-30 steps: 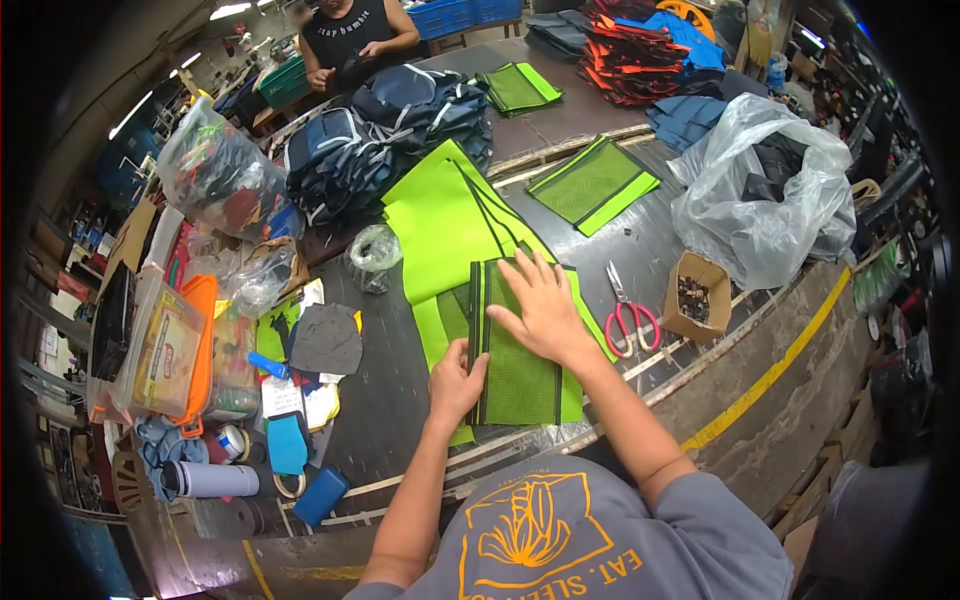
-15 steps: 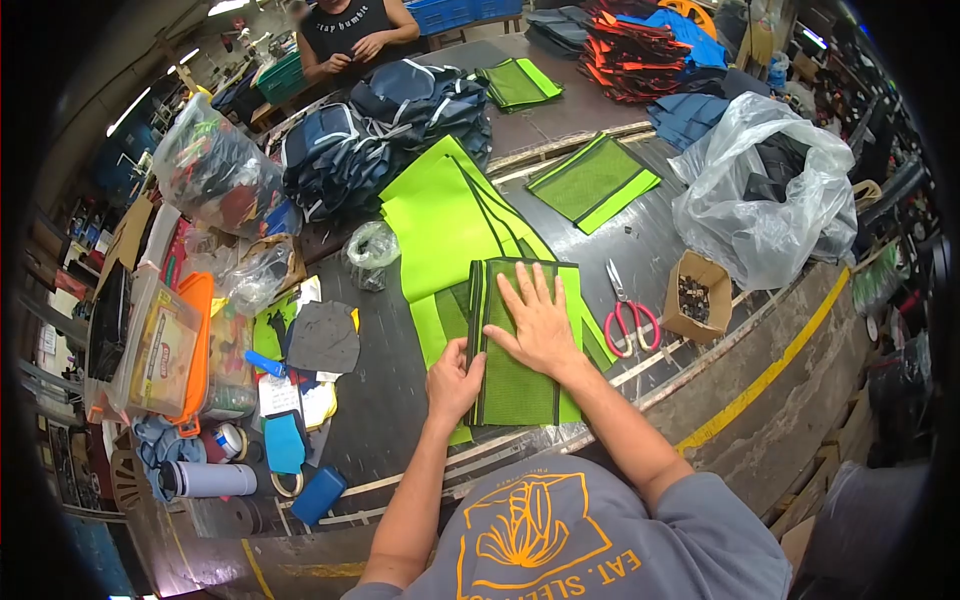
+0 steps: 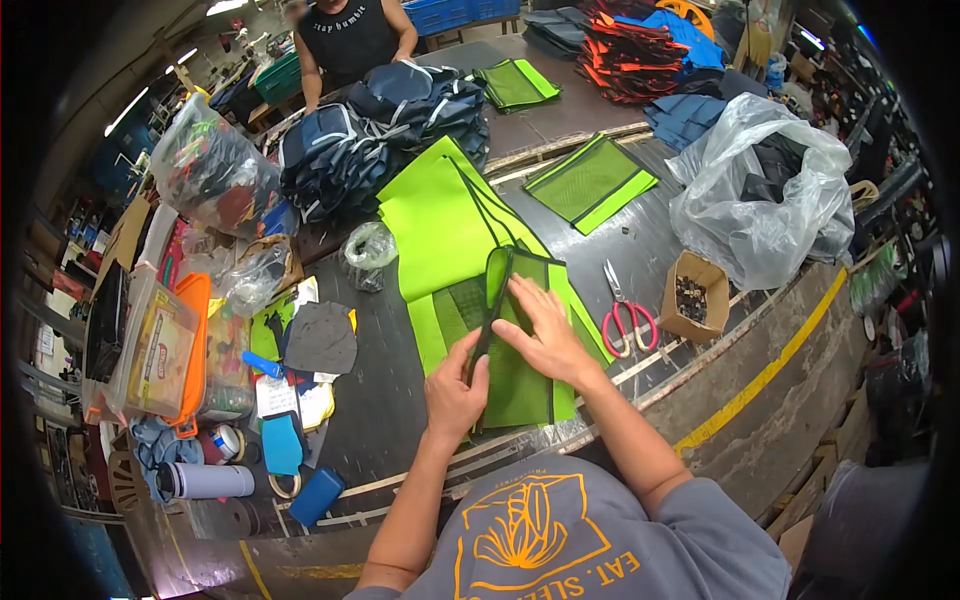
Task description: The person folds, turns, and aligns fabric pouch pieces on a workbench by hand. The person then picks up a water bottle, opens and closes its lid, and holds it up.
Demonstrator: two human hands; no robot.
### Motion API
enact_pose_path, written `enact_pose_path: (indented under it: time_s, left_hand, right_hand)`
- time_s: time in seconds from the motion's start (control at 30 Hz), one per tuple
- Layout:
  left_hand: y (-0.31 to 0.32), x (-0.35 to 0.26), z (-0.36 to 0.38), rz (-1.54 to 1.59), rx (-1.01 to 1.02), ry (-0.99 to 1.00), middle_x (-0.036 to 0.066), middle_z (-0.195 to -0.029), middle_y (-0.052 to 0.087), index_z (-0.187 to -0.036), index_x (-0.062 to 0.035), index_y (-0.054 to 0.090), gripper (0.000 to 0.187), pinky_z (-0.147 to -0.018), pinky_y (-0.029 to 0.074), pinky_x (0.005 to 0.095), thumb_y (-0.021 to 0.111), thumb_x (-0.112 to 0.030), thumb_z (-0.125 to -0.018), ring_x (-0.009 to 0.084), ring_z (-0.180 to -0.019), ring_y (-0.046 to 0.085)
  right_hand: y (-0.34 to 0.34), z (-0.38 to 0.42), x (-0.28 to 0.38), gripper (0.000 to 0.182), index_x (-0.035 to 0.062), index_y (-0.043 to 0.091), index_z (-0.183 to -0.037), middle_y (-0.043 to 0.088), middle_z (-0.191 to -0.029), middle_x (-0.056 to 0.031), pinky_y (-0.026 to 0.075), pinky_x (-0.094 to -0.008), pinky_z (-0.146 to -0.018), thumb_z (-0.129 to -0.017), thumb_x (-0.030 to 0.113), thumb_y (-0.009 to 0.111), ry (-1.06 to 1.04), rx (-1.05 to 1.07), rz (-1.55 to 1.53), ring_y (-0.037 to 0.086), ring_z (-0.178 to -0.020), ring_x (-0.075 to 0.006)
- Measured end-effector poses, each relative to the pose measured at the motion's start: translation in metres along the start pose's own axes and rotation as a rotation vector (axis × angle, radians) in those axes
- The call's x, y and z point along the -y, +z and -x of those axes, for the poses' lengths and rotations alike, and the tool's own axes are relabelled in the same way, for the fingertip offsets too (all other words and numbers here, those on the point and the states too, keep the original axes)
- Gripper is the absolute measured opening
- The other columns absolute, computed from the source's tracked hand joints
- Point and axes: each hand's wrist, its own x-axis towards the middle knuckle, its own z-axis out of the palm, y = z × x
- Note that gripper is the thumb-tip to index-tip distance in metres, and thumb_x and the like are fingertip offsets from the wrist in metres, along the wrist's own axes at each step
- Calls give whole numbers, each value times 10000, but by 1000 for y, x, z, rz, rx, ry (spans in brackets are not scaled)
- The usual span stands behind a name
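A lime-green mesh panel (image 3: 522,392) with black binding lies in front of me on top of larger green fabric pieces (image 3: 428,222). Its left edge is lifted and folded up. My left hand (image 3: 457,390) pinches that bound edge between thumb and fingers. Flat against the panel's upper right rests my right hand (image 3: 550,335), fingers stretched out and thumb by the raised edge. Red-handled scissors (image 3: 630,325) lie right of the panel, beside a small cardboard box (image 3: 697,300) of dark little parts. Another mesh panel (image 3: 590,180) is farther back.
Bundles of navy fabric (image 3: 340,160) sit at the back left, near a co-worker (image 3: 350,40). A plastic bag (image 3: 770,190) stands at the right. Plastic tubs (image 3: 165,345), a tumbler (image 3: 210,480) and a blue case (image 3: 318,495) line the left side.
The panel's left edge has been lifted and turned up toward the right. My right hand has slid slightly down and right. The co-worker's hands have moved apart, toward the navy bundles.
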Motion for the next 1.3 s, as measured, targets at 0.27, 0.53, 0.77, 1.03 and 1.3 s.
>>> enact_pose_path:
  time_s: [0.27,0.53,0.77,1.03,1.3]
  left_hand:
    - [-13,-61,4,-106,25,348,79,-829,689,-1329,-116,726,448,-550,502,333,789,-105,-887,227,-584,626]
    - [-58,-94,-24,-205,-324,674,94,-918,708,-1280,-69,726,446,-812,552,417,831,-135,-851,288,-795,692]
    - [-108,-105,-35,-186,56,671,182,-1228,680,-1224,-19,706,397,-973,523,442,835,-140,-868,348,-1065,673]
    - [-108,-122,-12,126,-92,508,133,-1220,704,-1148,-63,702,349,-1040,482,458,843,-81,-829,311,-1145,659]
    - [-107,-129,-21,-364,153,759,77,-1088,721,-1060,-120,714,361,-919,481,454,904,-139,-754,310,-1050,678]
  right_hand:
    - [-44,1,46,410,-32,578,-1393,678,-1053,-59,518,-268,-803,-1026,114,686,97,-11,-770,641,-934,-103]
    - [-76,16,63,263,-51,652,-1274,713,-1026,-50,541,-266,-804,-1014,-20,623,-19,60,-656,651,-911,-85]
    - [-92,22,86,243,-47,697,-1203,752,-993,-115,540,-283,-779,-962,-23,682,-262,118,-654,710,-901,-130]
    - [-117,17,63,187,25,763,-1034,762,-874,-105,538,-357,-721,-865,89,808,-277,-53,-173,736,-789,-266]
    - [-120,10,72,203,93,765,-941,712,-781,-59,496,-369,-653,-769,147,857,-502,19,-111,688,-709,-273]
